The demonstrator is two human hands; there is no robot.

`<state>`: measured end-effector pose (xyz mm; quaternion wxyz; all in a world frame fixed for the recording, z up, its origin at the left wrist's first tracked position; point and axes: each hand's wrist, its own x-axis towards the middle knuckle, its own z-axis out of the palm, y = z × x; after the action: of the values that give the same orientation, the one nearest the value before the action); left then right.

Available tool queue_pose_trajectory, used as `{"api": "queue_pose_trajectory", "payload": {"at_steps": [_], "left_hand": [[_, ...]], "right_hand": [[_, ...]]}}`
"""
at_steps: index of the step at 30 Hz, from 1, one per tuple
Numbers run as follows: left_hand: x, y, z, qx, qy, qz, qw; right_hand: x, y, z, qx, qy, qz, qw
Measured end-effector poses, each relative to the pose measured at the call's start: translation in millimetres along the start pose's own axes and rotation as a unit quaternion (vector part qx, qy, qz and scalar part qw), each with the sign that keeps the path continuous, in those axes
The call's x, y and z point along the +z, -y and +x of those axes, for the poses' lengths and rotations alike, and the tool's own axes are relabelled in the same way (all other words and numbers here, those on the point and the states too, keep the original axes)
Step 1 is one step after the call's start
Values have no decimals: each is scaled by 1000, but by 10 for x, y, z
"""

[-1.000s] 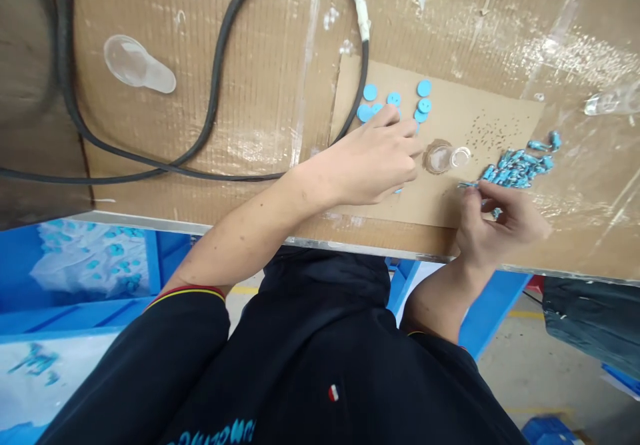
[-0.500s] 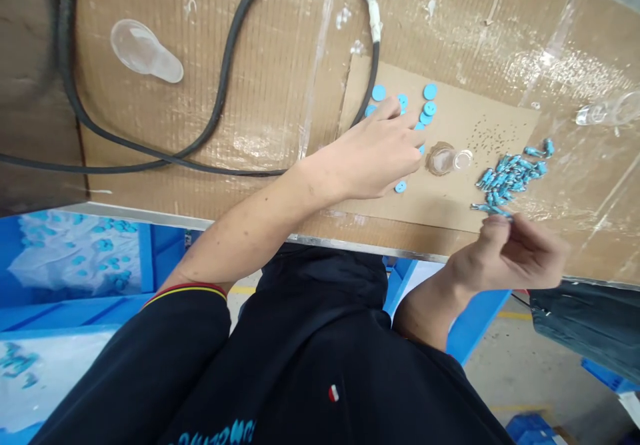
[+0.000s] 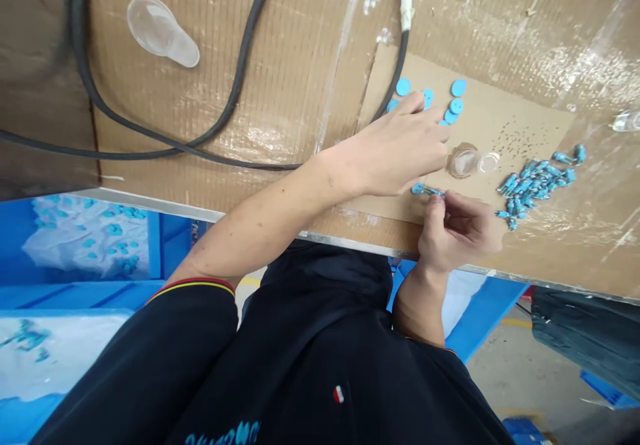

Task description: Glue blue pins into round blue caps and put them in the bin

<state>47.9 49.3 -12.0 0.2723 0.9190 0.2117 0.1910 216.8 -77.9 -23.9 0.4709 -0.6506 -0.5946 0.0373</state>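
My left hand [image 3: 407, 145] rests palm down on a cardboard sheet [image 3: 537, 108] among blue round discs [image 3: 459, 87], some with small holes. Its fingers are bent but apart, with no grasped thing visible; some fingertips and discs are hidden. My right hand [image 3: 460, 228] is closed, thumb and index finger pinching a small blue part with metal prongs [image 3: 436, 192]. The prongs point left and meet or nearly meet a single blue disc [image 3: 417, 188] below my left hand. A pile of similar blue pronged parts [image 3: 537, 185] lies to the right.
A small clear plastic cup [image 3: 470, 161] and scattered tiny bits [image 3: 520, 140] lie on the sheet. A black cable [image 3: 240, 72] loops across the cardboard-covered table. A clear plastic bulb-shaped piece [image 3: 163, 30] lies at far left. Blue bins [image 3: 155, 245] with blue pieces stand below the table edge.
My right hand has moved left from the pile to the single disc, carrying a blue pronged part. My left hand stays over the discs. The view has shifted slightly.
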Motion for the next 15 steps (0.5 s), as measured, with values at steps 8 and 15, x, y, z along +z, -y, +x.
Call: {"api": "queue_pose_trajectory", "payload": {"at_steps": [8, 15], "left_hand": [[135, 50, -13, -42, -123, -128, 983], [67, 52, -2, 0, -69, -93, 993]], "right_hand": [[7, 43, 13, 21, 30, -70, 997], [22, 66, -29, 24, 28, -73, 997]]}}
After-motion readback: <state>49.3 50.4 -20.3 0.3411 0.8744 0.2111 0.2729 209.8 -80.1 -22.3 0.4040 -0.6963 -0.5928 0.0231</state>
